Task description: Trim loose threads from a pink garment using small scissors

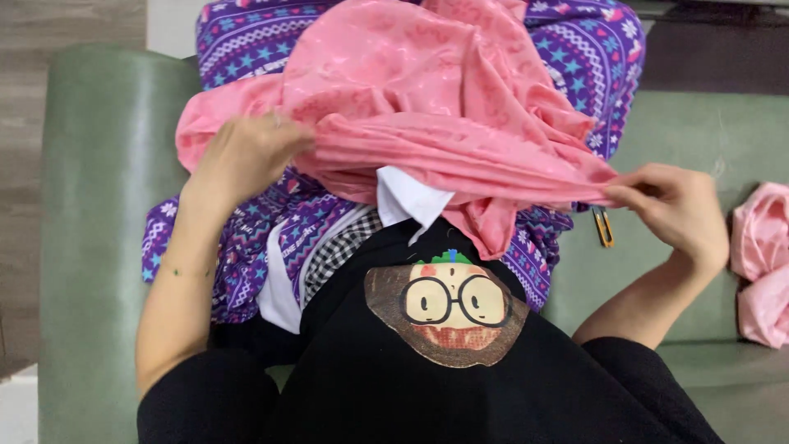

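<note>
Nearest the camera, a black garment with a round cartoon patch (446,310) lay over the person's lap, its lower part cut off by the frame. Above it the pink cloth (427,107) ran as a bunched band from left to right. The left hand (242,156) clutched one end, fingertips buried in folds; the right hand (678,210) pinched the other end. A purple patterned fabric (246,238) lay mostly hidden underneath, on the green sofa (99,164).
</note>
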